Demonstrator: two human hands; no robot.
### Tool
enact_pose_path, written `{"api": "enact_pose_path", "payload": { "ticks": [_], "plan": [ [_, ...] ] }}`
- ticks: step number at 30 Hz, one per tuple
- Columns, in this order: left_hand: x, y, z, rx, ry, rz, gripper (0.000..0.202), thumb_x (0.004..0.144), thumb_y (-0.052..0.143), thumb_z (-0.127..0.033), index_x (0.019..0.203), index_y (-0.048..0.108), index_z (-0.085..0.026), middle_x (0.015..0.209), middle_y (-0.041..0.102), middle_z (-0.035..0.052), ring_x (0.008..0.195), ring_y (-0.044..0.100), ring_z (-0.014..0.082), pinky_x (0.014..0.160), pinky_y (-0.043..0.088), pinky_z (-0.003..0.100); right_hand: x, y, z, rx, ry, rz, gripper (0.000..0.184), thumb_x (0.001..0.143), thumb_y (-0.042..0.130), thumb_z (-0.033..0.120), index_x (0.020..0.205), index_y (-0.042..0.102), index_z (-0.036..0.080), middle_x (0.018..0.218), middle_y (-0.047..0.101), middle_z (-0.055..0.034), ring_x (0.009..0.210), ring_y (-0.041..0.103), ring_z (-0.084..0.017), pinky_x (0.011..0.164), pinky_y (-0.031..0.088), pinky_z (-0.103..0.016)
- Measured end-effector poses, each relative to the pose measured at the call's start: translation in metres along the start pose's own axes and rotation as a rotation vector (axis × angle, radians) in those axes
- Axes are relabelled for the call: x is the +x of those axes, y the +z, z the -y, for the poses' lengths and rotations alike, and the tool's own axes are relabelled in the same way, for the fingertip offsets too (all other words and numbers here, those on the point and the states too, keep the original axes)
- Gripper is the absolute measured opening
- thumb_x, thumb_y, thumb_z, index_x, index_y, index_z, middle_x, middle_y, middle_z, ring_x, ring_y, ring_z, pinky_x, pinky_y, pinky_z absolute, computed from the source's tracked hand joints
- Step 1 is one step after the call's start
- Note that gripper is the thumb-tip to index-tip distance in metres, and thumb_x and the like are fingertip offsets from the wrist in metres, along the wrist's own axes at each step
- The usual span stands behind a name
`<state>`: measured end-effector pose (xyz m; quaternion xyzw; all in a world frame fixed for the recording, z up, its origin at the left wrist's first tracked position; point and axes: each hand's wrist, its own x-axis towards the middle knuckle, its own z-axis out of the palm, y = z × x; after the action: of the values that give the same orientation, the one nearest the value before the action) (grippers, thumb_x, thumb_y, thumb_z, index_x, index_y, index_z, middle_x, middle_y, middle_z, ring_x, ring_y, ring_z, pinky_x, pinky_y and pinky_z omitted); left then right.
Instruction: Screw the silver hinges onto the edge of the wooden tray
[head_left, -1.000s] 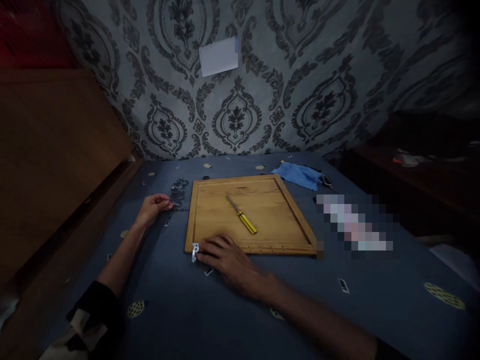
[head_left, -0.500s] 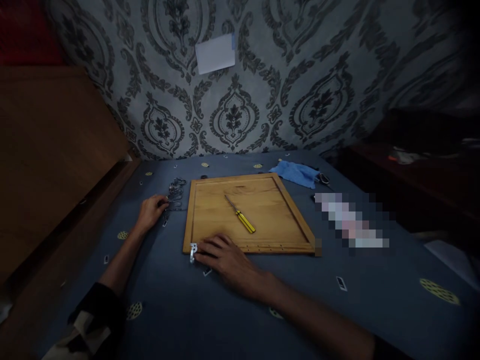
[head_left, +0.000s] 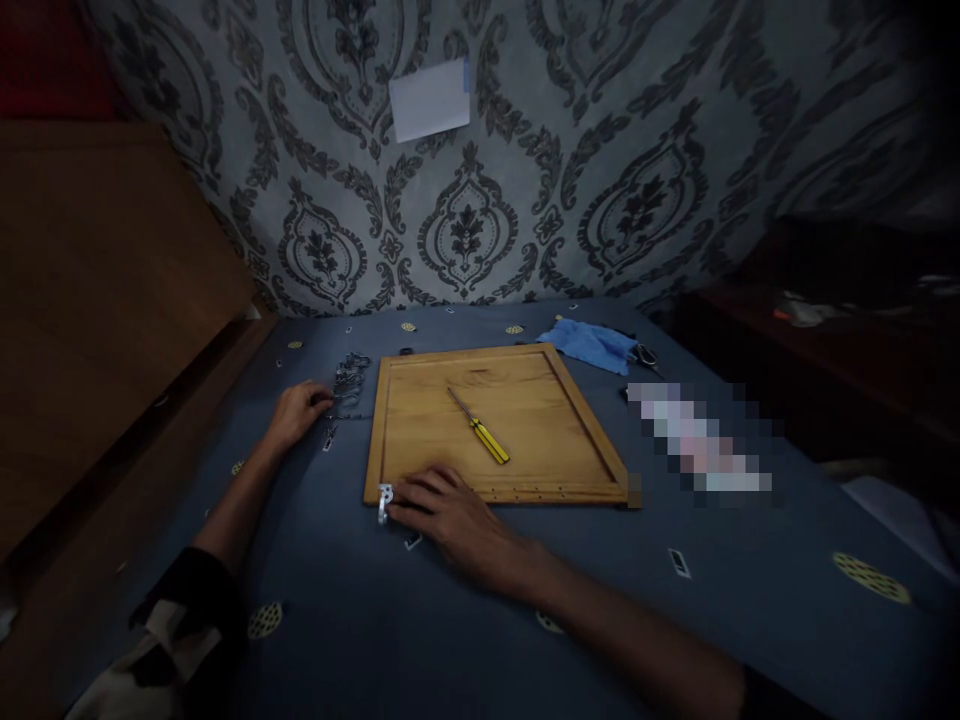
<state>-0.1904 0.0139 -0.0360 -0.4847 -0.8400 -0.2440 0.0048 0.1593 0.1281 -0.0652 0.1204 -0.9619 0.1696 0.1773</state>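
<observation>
A framed wooden board lies flat on a blue cloth. A screwdriver with a yellow handle rests on the board's middle. My right hand lies on the board's near left corner, fingers curled against a small metal hook fixed at that corner. My left hand reaches out to the left of the board, fingers pinched at a pile of several metal hooks. What its fingertips hold is too small to make out.
A crumpled blue rag lies behind the board's far right corner. A wooden panel stands along the left. Patterned wallpaper with a white card rises behind. Dark furniture sits at the right.
My left hand has shifted slightly toward the pile of hooks and closed its fingers there. My right hand stays on the board's corner.
</observation>
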Motion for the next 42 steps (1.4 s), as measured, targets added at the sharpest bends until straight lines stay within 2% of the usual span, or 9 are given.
{"api": "enact_pose_path", "payload": {
  "ticks": [12,22,30,38,42],
  "plan": [
    [-0.002,0.0,-0.004,0.025,0.002,-0.002,0.015,0.081,0.068,-0.035,0.085,0.078,-0.024,0.086,0.077,0.0052,0.084,0.069,0.0259,0.074,0.048,0.032,0.0,-0.001,0.001,-0.001,0.01,0.004,0.038,0.105,0.062,0.016,0.142,0.065,0.023,0.143,0.07,-0.0076,0.132,0.057,-0.023,0.112,0.043,-0.043],
    [-0.008,0.004,-0.009,0.041,0.009,-0.04,0.019,0.089,0.064,-0.034,0.092,0.081,-0.026,0.102,0.082,0.0079,0.103,0.072,0.0319,0.091,0.052,0.037,-0.001,0.0,0.0,-0.015,-0.002,-0.004,0.041,0.103,0.064,0.012,0.143,0.065,0.021,0.143,0.07,-0.008,0.133,0.056,-0.024,0.112,0.042,-0.044],
    [-0.01,0.003,-0.011,0.028,0.002,-0.024,0.021,0.084,0.067,-0.033,0.098,0.08,-0.024,0.093,0.08,0.0061,0.089,0.072,0.028,0.079,0.053,0.033,0.0,-0.002,0.002,0.002,0.003,-0.004,0.037,0.105,0.061,0.016,0.142,0.065,0.022,0.142,0.071,-0.0074,0.132,0.057,-0.023,0.112,0.043,-0.042],
    [-0.014,-0.002,-0.011,0.043,0.042,-0.029,0.023,0.086,0.066,-0.032,0.103,0.075,-0.021,0.093,0.077,0.0052,0.086,0.07,0.0252,0.078,0.053,0.032,0.0,-0.003,0.002,0.002,0.012,0.011,0.041,0.105,0.06,0.014,0.144,0.064,0.023,0.142,0.07,-0.0087,0.134,0.055,-0.023,0.112,0.043,-0.044],
    [-0.021,-0.007,-0.015,0.097,0.096,-0.053,0.022,0.093,0.061,-0.03,0.108,0.073,-0.019,0.099,0.072,0.0065,0.089,0.067,0.024,0.082,0.053,0.032,0.0,-0.002,0.001,-0.005,0.004,0.018,0.041,0.103,0.062,0.013,0.144,0.064,0.021,0.142,0.07,-0.0092,0.134,0.055,-0.024,0.111,0.043,-0.044]
  ]
}}
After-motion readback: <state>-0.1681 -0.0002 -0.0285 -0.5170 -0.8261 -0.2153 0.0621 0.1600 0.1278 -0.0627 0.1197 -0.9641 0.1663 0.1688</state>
